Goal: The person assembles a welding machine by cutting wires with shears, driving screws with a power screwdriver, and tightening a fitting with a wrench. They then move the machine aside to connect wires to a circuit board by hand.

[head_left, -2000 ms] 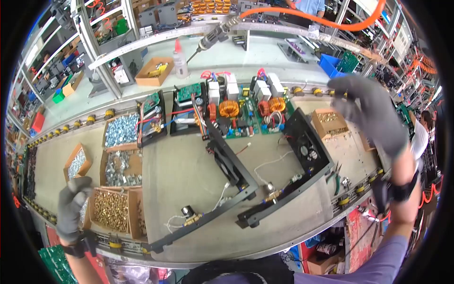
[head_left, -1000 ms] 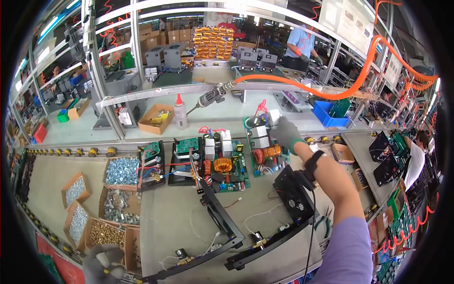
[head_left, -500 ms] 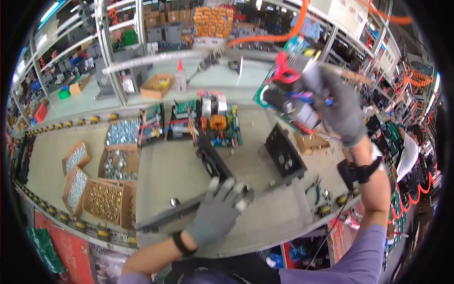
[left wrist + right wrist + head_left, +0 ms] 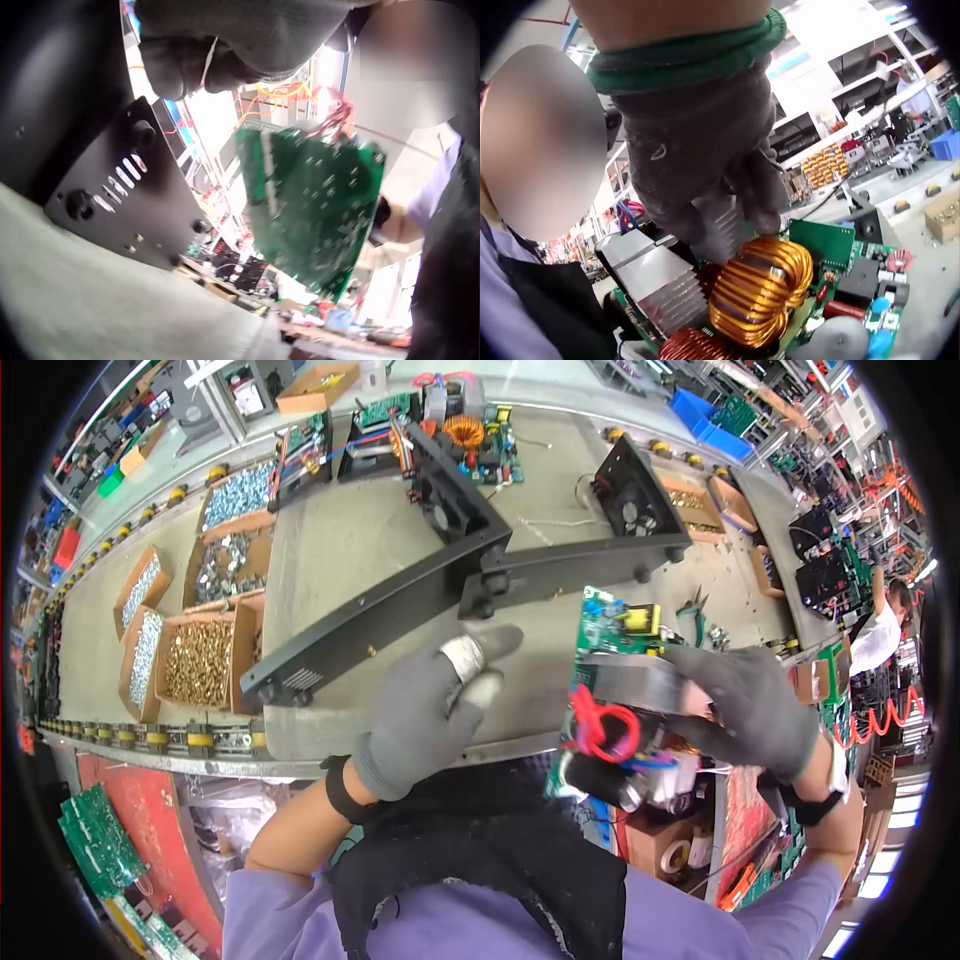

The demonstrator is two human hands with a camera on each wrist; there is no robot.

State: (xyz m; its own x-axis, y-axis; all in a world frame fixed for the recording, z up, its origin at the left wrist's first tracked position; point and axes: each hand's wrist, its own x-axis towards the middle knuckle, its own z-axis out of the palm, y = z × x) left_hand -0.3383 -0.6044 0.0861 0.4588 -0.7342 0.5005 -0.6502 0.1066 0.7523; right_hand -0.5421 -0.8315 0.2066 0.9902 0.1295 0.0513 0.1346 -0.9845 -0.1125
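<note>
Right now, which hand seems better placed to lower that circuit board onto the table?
Probably the right hand: it grips the circuit board by its grey metal heatsink. The left hand looks empty, beside the black panel, so it might help steady the board.

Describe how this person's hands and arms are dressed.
The left hand and right hand wear grey gloves. The left glove has pale patches on its fingers; the right shows a green cuff. Each wrist has a black strap. The sleeves are lavender.
</note>
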